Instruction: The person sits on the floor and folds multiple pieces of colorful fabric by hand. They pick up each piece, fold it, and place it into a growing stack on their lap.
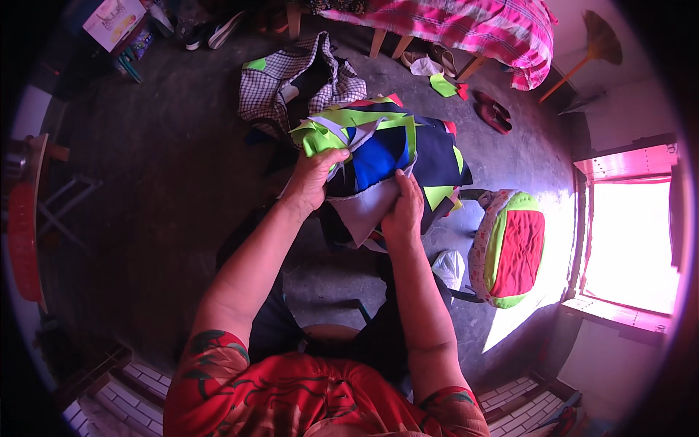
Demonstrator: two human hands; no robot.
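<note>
A bundle of layered cloth pieces in navy [435, 156], blue and lime green lies in front of me, above my knees. My left hand [314, 177] is closed on its left side, with the thumb over the lime-green cloth [314, 137] and a pale grey strip. At the lower right edge my right hand [403, 210] grips a grey cloth piece [362, 209], its thumb resting on top and its other fingers hidden underneath. Between the two hands a bright blue cloth panel [378, 158] faces up. How the layers are joined cannot be made out.
A checked cloth bag [266, 95] lies on the floor beyond the bundle. To the right stands a stool with a red and green cushion [518, 247], beside a white plastic bag [449, 268]. Farther off are dark red shoes [493, 111], a broom [598, 44] and a pink-draped table [466, 29].
</note>
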